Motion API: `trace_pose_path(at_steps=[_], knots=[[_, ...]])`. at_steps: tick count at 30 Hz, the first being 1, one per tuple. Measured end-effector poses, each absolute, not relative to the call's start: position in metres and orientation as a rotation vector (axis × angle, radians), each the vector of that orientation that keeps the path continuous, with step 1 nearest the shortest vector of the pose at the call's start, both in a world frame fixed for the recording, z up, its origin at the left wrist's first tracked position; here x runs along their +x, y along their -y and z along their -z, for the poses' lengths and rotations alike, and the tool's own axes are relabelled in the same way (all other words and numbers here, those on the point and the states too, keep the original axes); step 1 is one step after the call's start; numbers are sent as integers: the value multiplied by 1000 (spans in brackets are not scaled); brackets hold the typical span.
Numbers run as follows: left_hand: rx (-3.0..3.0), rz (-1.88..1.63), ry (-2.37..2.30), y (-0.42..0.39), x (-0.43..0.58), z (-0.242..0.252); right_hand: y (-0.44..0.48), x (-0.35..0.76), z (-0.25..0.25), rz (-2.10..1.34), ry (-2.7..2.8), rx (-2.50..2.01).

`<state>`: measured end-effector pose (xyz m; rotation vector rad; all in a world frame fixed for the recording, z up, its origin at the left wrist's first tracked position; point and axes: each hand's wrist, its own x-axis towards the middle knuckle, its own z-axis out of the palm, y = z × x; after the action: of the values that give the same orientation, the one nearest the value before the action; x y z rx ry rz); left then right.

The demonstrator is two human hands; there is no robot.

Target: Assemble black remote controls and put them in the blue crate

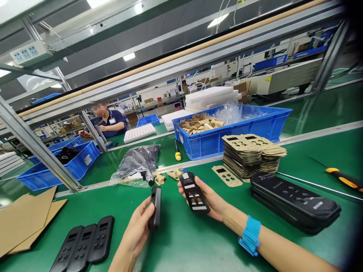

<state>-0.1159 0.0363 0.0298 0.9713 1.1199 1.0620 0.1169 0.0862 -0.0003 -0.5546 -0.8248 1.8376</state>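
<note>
My left hand (138,226) grips a narrow black remote-control shell (155,207) edge-on above the green table. My right hand (211,200), with a blue wrist strap (250,235), holds a flat black keypad panel (194,193) with white and cut-out patches, face up on its palm and fingers. Both hands are close together at mid-table. Three black remote shells (85,243) lie side by side at the near left. A stack of tan cut-out sheets (253,154) and a stack of black panels (295,200) sit to the right of my right hand.
A blue bin (241,130) with tan scraps and plastic film stands behind. A clear bag of dark parts (137,164), a loose tan sheet (227,175), cardboard (25,221), yellow-handled tools (343,178) and another blue bin (65,162) are around. A person in dark blue (110,122) sits across the line.
</note>
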Motion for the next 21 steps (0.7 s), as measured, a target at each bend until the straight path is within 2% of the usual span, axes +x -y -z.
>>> trace_pose_path(at_steps=[6,14,18,21], knots=[[695,-1072,-935,-63,-74,-11,-69,125,5,-1874,626,-465],[641,-1051,-915,-42,-73,1,-65,120,4,-1974,492,-379],[551,-1013,-886,-38,-68,-2,-59,117,0,-1946,526,-498],[481,-1030,-872,-36,-64,0,-55,112,2,-1775,663,-715]])
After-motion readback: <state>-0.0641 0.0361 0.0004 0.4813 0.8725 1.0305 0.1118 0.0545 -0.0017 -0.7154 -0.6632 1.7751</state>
